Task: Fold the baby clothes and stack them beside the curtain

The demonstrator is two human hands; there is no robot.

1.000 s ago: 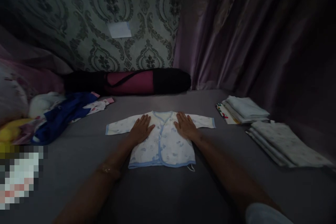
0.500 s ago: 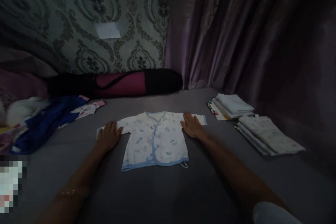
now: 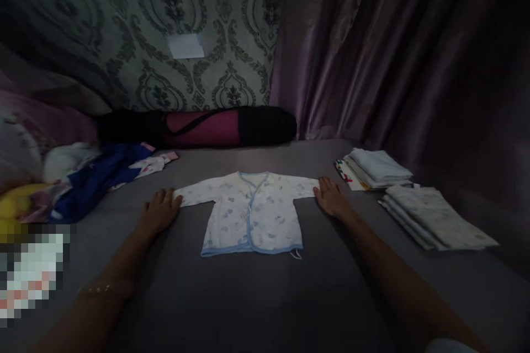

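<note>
A small white baby shirt (image 3: 269, 215) with blue trim and a faint blue print lies flat on the grey sheet (image 3: 256, 303). Both its sleeves are stretched out sideways, and a thin tie shows by the lower right hem. My left hand (image 3: 160, 209) rests palm down over the cuff of the left sleeve, fingers extended. Over the cuff at the other end lies my right hand (image 3: 331, 197), also flat with its fingers out. Both cuffs are hidden under the hands.
Two stacks of folded clothes, a nearer one (image 3: 434, 218) and a farther one (image 3: 379, 168), sit at the right. Loose clothes with a blue garment (image 3: 95, 182) lie at the left. A black and maroon long bag (image 3: 207, 128) lies along the patterned wall. Purple curtains (image 3: 323, 66) hang at the right.
My hands have slid outward along the sleeves to the cuffs, the right one clearly. The view has shifted slightly left. The shirt still lies flat.
</note>
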